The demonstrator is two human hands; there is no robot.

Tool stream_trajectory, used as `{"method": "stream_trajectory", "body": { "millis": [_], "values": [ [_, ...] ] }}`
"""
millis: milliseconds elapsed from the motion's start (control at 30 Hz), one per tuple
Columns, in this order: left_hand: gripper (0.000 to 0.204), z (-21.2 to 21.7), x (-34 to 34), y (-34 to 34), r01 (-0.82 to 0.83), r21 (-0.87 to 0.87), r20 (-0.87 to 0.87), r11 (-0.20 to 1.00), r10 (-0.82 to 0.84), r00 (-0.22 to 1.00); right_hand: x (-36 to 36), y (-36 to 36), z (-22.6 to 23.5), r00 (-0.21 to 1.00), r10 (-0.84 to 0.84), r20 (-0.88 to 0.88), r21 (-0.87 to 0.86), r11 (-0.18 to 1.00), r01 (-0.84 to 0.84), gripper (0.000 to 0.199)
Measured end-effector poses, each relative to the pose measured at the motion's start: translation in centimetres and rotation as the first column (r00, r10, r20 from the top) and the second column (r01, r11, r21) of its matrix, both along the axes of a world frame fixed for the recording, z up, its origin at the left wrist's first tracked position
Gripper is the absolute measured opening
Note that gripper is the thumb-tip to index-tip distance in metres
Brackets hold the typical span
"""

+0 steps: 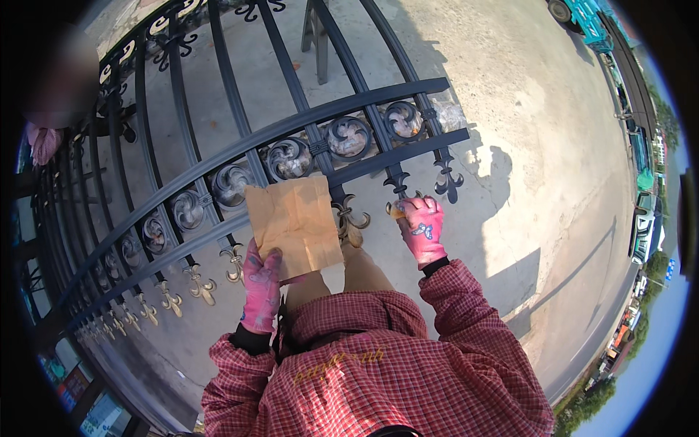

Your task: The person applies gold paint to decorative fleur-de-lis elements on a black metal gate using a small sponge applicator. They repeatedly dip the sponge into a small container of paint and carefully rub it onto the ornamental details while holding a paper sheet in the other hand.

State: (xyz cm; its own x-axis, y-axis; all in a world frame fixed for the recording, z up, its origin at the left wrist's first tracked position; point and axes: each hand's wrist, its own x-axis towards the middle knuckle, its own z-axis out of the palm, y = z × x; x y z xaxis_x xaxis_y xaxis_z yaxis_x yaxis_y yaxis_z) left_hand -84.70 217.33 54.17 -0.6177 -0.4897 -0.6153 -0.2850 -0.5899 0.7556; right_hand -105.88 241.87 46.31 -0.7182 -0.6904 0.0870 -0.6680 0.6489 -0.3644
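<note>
My left hand point(262, 288), in a pink patterned glove, grips the lower left edge of a creased brown cardboard sheet point(295, 226). The sheet lies over part of the fence's lower edge. My right hand point(422, 227), gloved alike, is closed over a fleur-de-lis finial point(393, 210) with a gold-coloured curl. Its fingers hide the finial's tip and anything else in them. Between the hands hangs a gold-toned finial point(354, 229). To the right of my right hand is a dark finial point(449, 180).
The black metal fence panel point(291, 122) spans the upper left, with scroll circles and several gold-tipped finials point(200, 284). A trestle leg point(320, 51) stands behind it. Another person's pink sleeve point(44, 143) shows far left. Parked vehicles point(644, 226) line the right beyond concrete ground.
</note>
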Motion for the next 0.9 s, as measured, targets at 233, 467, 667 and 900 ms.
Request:
{"method": "stream_trajectory", "body": {
  "millis": [233,467,667,900],
  "values": [
    [0.044,-0.2,0.2,-0.6,0.019,0.004,0.032,1.000,-0.020,0.999,-0.3,5.7,-0.9,0.972,-0.235,0.012,0.209,0.951,0.227,0.016],
    [0.048,-0.3,-0.1,-0.8,0.024,0.007,0.051,1.000,-0.024,0.998,-2.1,2.1,0.0,0.967,-0.245,0.066,0.096,0.967,0.238,0.021],
    [0.050,0.4,-0.4,-0.9,0.021,0.020,0.052,1.000,-0.022,0.998,-4.5,-0.3,-1.3,0.988,-0.149,-0.034,0.047,0.988,0.150,0.022],
    [0.044,0.7,-0.6,-0.7,-0.062,0.014,0.066,0.998,0.061,0.996,-5.3,0.1,-1.7,0.978,-0.205,-0.041,0.100,0.973,0.209,0.022]
  ]
}}
